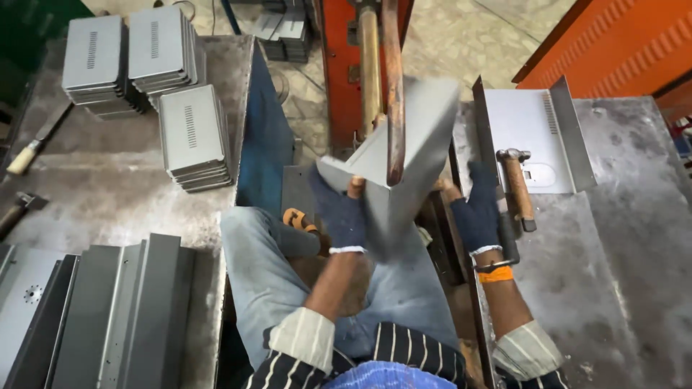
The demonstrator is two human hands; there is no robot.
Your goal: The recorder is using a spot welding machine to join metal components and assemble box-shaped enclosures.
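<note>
While you sit between the two desks, your left hand [340, 216], in a dark blue glove, clamps its grip on the near left edge of the bent grey sheet-metal panel [404, 166]. Your right hand [476, 212], same glove, orange band at the wrist, is at the panel's right side; contact point is hidden behind the sheet, so I cannot tell whether that grip is closed on it. The panel is tilted, raised over your lap, its upper part up against the copper-coloured arm [393, 94] of the orange machine [339, 65] ahead of you.

Near left, on the left desk [108, 194]: long folded grey channels [122, 317] lying side by side. Right desk [620, 238]: a wooden-handled hammer [516, 189] just beside your right hand, its head resting on a flat grey panel with upturned flanges [533, 140].

Further out on the left desk: three stacks of grey slotted panels [191, 137], two at the far edge, one nearer. A pale-handled tool [36, 148] lies at the desk's left edge. A blue upright plate [263, 137] stands along that desk's inner side. Far back, more grey parts are stacked on the floor [285, 32].
</note>
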